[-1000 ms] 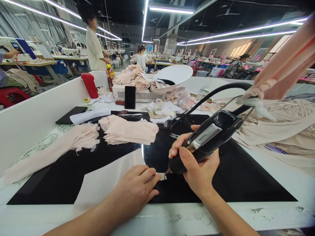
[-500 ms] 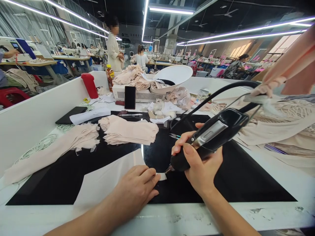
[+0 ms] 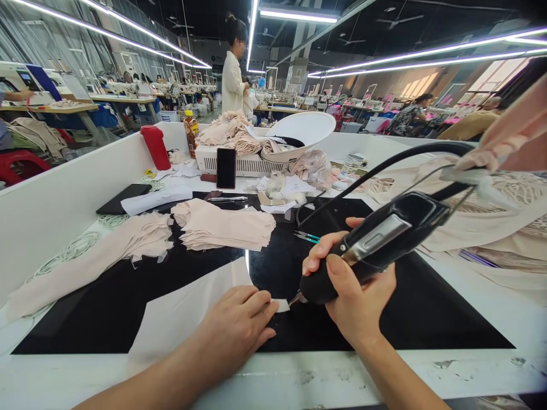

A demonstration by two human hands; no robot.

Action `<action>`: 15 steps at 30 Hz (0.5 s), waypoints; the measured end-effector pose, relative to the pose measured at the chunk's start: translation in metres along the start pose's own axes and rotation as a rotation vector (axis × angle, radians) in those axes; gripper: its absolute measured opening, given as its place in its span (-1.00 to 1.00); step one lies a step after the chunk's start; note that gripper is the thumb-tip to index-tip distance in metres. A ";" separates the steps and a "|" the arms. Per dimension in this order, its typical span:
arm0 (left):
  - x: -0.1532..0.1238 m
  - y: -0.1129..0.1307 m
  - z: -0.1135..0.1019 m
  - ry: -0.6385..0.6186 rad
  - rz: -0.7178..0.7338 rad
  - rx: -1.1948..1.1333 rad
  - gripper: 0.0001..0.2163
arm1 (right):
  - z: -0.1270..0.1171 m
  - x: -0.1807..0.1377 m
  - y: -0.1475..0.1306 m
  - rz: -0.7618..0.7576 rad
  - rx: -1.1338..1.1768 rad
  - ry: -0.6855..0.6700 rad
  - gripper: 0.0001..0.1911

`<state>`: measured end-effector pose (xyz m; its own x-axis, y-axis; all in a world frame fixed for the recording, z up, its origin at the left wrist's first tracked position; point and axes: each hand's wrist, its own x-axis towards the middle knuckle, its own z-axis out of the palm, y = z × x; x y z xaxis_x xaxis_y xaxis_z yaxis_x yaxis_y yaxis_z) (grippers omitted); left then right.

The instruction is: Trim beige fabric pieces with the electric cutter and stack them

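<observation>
My right hand (image 3: 361, 296) is closed around a black hand-held power tool (image 3: 376, 245) with a silver lever and a thick cable. The tool is tilted, its narrow metal tip (image 3: 297, 298) pointing down left at the end of a small pale strip (image 3: 282, 306). That strip sticks out from under the fingers of my left hand (image 3: 239, 324). My left hand presses on a pale fabric piece (image 3: 183, 310) lying flat on the black mat (image 3: 419, 319), its fingers curled together with the thumb beside them. The palm hides part of the fabric.
Stacks of pale cut fabric (image 3: 224, 225) lie behind my left hand. Small thread snips (image 3: 307, 236) lie near the tool. Farther back are a phone (image 3: 226, 168), a red cup (image 3: 155, 148) and a white box (image 3: 243, 164). Pink cloth (image 3: 513, 128) is tied around the cable.
My right hand and the tool have shifted slightly right, with the tip a little lower near the strip's end. My left hand stays put. A standing person in the background has moved right.
</observation>
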<state>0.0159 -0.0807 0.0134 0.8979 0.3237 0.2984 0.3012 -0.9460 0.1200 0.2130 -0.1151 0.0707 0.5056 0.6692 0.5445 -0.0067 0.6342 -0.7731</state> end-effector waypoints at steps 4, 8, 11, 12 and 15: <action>0.001 0.000 0.000 -0.013 -0.009 -0.010 -0.67 | 0.001 -0.003 0.000 0.003 0.023 -0.017 -0.52; 0.001 -0.001 -0.001 -0.003 -0.003 -0.017 -0.72 | 0.003 -0.004 0.001 -0.004 -0.014 -0.015 -0.55; 0.001 -0.007 -0.003 0.034 0.007 -0.088 -0.77 | 0.001 -0.002 0.000 -0.014 -0.024 -0.026 -0.56; 0.001 -0.009 -0.003 0.052 0.013 -0.118 -0.79 | 0.001 -0.002 0.000 -0.014 -0.025 -0.026 -0.55; 0.000 -0.016 -0.003 0.094 0.027 -0.184 -0.83 | -0.001 -0.001 -0.001 -0.017 -0.035 -0.021 -0.54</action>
<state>0.0104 -0.0656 0.0149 0.8682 0.3067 0.3901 0.2060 -0.9379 0.2790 0.2135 -0.1167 0.0703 0.4872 0.6667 0.5641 0.0322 0.6318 -0.7745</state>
